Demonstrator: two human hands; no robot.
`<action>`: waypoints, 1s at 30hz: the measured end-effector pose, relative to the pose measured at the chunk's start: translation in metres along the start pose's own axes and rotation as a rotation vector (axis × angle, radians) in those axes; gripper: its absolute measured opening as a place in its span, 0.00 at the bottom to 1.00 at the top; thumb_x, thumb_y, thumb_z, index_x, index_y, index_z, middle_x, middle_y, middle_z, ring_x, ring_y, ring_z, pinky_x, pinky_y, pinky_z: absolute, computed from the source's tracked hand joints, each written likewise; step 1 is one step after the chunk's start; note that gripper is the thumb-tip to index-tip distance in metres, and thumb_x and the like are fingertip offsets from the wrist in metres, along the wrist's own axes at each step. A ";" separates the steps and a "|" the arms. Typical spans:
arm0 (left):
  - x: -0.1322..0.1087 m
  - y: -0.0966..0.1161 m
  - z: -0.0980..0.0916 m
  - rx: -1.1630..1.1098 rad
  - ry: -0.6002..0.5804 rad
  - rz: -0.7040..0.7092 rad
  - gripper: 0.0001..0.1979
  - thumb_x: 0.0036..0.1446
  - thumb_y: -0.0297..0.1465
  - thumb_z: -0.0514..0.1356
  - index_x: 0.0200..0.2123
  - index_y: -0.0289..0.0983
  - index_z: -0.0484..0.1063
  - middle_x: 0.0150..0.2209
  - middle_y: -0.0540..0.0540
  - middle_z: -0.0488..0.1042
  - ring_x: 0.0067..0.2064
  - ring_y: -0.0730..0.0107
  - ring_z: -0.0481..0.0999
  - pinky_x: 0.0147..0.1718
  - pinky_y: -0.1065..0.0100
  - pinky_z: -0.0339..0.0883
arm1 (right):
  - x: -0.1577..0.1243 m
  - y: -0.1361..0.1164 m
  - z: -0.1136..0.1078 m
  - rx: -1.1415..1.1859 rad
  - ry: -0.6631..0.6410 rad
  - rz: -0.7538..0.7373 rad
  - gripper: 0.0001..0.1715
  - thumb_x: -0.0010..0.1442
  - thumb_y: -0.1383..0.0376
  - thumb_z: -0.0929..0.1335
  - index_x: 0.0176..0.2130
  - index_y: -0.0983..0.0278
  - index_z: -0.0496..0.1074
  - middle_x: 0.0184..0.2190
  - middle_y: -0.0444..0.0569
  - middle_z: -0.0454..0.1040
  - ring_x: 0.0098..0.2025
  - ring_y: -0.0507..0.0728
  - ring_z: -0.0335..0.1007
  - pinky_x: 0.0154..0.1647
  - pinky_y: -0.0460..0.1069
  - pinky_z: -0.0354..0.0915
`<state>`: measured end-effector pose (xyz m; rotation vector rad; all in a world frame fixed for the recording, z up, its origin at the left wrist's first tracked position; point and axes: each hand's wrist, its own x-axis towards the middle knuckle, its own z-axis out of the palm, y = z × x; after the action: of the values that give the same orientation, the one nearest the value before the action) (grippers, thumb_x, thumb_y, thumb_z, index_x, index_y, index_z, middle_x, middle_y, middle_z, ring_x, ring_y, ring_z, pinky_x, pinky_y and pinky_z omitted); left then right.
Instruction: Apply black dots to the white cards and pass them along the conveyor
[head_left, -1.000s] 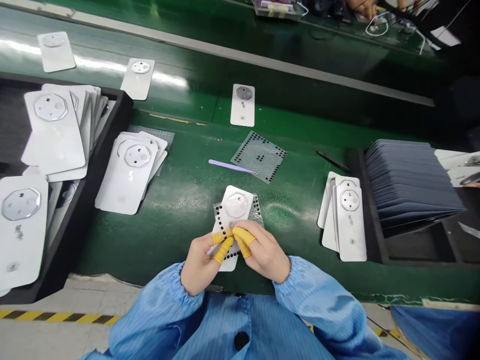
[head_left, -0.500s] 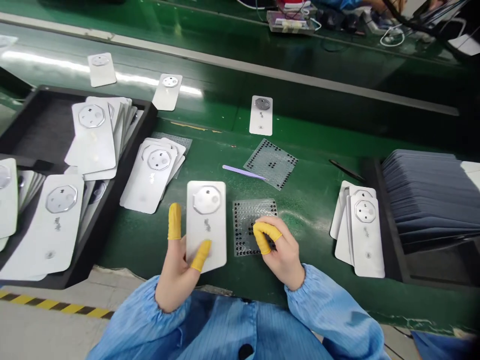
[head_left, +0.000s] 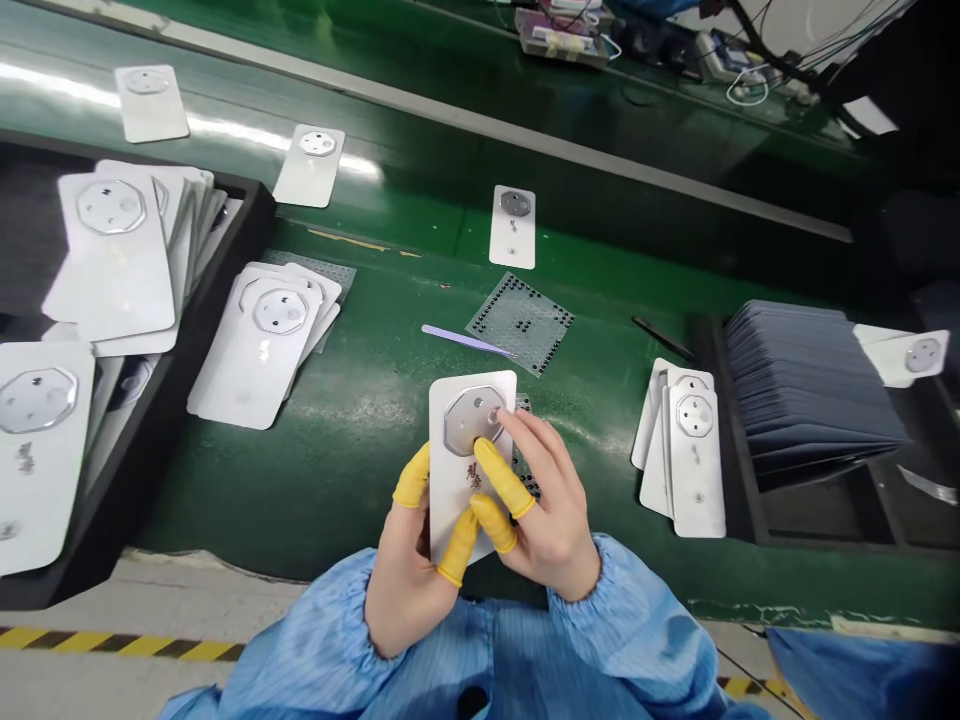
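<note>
My left hand (head_left: 409, 570), with yellow finger cots on thumb and index finger, holds a white phone back cover (head_left: 450, 500) upright in front of me. The cover has a silver octagonal ring with small holes near its top and dark lettering below. Over its right side lies my right hand (head_left: 544, 500), fingers apart, its cotted index fingertip touching the ring's lower edge. Whether a small part sits under that fingertip is hidden. Behind the cover and right hand, a clear sheet of black dots (head_left: 523, 405) is mostly covered.
Purple tweezers (head_left: 465, 339) touch a second dotted sheet (head_left: 536, 345). White covers are stacked at left (head_left: 247, 370) and right (head_left: 697, 480). A black tray (head_left: 259, 215) with covers stands left; a box of grey dividers (head_left: 810, 370) stands right. Single covers lie farther back.
The cover and my left hand have moved right, over the near dotted sheet. My right hand has left that sheet, and its fingers have opened out onto the cover. The view has shifted.
</note>
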<state>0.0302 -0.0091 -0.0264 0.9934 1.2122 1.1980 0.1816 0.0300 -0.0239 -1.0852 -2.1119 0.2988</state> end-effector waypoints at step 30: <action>0.006 0.003 -0.004 -0.155 -0.115 -0.048 0.27 0.59 0.25 0.61 0.59 0.50 0.62 0.55 0.46 0.74 0.50 0.62 0.79 0.45 0.69 0.75 | -0.014 -0.004 0.017 0.623 0.174 0.471 0.32 0.66 0.65 0.63 0.66 0.53 0.51 0.62 0.51 0.65 0.59 0.60 0.67 0.55 0.57 0.71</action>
<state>0.0255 -0.0027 -0.0250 0.9005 1.0313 1.1626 0.1726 0.0184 -0.0414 -1.1478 -1.4305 0.9747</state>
